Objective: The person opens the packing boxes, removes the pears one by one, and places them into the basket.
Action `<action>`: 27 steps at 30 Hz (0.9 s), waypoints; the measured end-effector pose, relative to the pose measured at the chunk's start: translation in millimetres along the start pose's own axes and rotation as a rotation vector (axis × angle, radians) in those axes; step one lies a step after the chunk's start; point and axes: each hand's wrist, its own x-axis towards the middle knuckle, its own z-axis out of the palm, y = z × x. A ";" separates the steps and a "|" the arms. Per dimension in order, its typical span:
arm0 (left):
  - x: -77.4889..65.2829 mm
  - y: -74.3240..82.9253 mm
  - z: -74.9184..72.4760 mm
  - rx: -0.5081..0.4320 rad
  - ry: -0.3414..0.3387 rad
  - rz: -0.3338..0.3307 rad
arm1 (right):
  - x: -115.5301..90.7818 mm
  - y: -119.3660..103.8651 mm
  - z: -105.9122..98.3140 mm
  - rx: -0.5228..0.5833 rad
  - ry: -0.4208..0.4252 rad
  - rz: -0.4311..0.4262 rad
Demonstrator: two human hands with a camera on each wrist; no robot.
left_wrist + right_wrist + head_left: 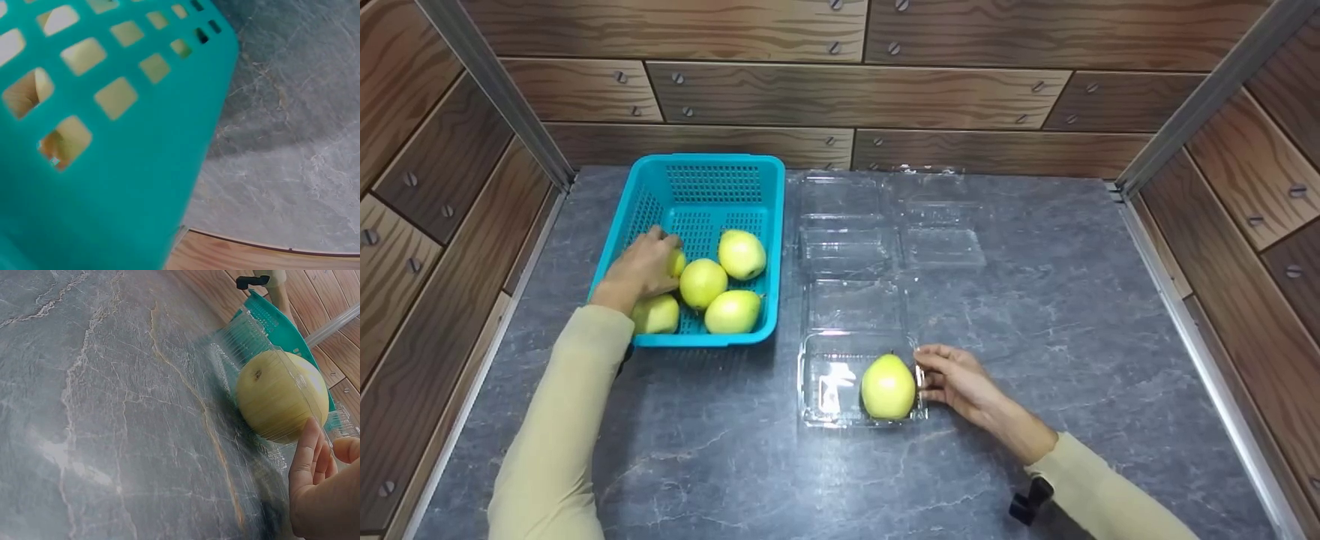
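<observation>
Inside the teal basket (725, 340), my left hand (643, 264) curls over a yellow-green pear (678, 262), which it mostly hides. Several more pears lie around it, among them one pear (703, 283) in the middle and another (742, 255) at the right wall. In the left wrist view the basket wall (152, 169) covers most of that hand. My right hand (960, 382) pinches the right rim of a clear plastic container (831, 421) between thumb and fingers. A single pear (889, 388) sits in the container's right half, close to those fingertips (310, 433).
Behind the held container, more clear plastic containers (855, 304) stand in a row, with others (943, 247) to their right. They rest on a grey marbled tabletop (1057, 300). Wood-patterned panels (855, 94) enclose the back and sides.
</observation>
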 end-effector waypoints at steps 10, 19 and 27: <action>-4.9 3.8 -10.1 0.008 0.020 -0.008 | 0.5 1.0 0.5 -0.006 -0.003 0.001; -13.4 16.0 -27.4 0.021 0.048 0.020 | 0.1 -0.1 0.2 -0.005 -0.008 0.004; -20.9 43.3 -37.7 0.076 0.117 0.133 | 0.2 -0.2 -1.2 -0.006 -0.008 0.005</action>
